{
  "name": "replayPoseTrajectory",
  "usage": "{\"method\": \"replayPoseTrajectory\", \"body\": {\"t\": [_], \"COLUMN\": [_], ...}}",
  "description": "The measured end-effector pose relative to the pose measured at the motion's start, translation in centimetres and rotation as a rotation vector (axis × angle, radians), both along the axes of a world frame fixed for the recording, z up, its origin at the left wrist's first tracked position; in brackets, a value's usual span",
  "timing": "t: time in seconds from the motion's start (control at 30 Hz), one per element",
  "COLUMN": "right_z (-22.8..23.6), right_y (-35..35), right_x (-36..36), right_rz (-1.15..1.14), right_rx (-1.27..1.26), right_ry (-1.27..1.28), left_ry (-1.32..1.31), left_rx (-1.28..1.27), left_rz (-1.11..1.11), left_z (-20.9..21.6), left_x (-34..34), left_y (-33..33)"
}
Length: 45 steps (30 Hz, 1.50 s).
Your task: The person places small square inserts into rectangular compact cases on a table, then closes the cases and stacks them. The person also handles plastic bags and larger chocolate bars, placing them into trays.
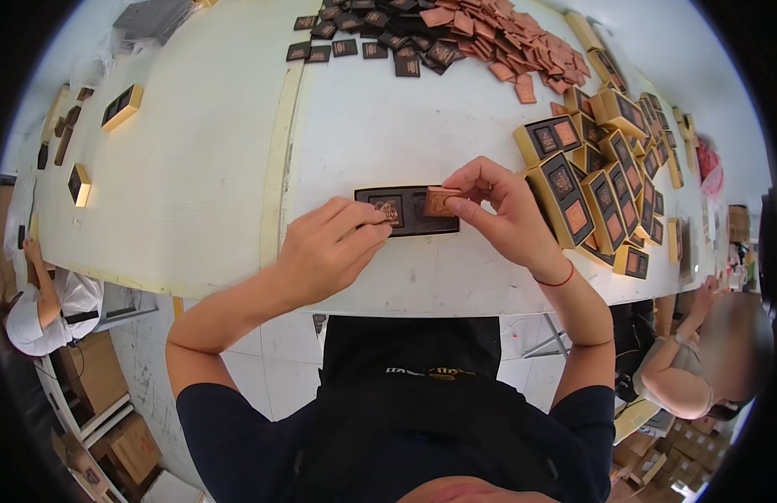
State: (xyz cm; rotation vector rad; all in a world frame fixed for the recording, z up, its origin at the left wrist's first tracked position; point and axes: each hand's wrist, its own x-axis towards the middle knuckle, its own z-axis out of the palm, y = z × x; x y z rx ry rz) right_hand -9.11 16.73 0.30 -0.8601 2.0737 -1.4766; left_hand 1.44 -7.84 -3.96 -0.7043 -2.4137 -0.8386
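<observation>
A black two-compartment tray (415,223) lies on the white table in front of me. A dark brown square packet (392,210), like a wrapped chocolate, sits in its left compartment. The fingers of my left hand (334,243) are closed at this packet's left side, partly covering it. Between the thumb and fingers of my right hand (497,205) is a copper-coloured square packet (439,201). It is tilted over the tray's right compartment, and its lower edge overlaps the tray. Whether it touches the bottom cannot be seen.
Loose dark packets (408,63) and copper packets (523,46) are heaped at the far side. Gold boxes (564,201) holding filled trays are piled at the right. Two more gold boxes (120,107) stand far left. Other people (682,369) work at both sides.
</observation>
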Motion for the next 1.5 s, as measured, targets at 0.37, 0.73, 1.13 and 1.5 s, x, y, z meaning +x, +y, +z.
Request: {"method": "replayPoseTrajectory", "body": {"t": [0.37, 0.73, 1.13, 1.5], "right_z": [3.0, 0.4, -1.1, 1.0], "right_y": [-0.3, -2.3, 0.0, 1.2], "right_x": [-0.4, -0.5, 3.5, 3.0], "right_rz": [0.079, 0.187, 0.182, 0.252], "right_rx": [0.176, 0.136, 0.354, 0.18], "right_ry": [0.317, 0.468, 0.933, 0.801], "left_ry": [-0.129, -0.142, 0.021, -0.185], "left_rx": [0.072, 0.051, -0.019, -0.376], "left_rz": [-0.021, -0.039, 0.129, 1.27], "left_z": [0.8, 0.4, 0.9, -5.8], "left_x": [-0.1, -0.5, -2.4, -5.3], "left_y": [-1.0, -1.3, -5.4, -47.5]}}
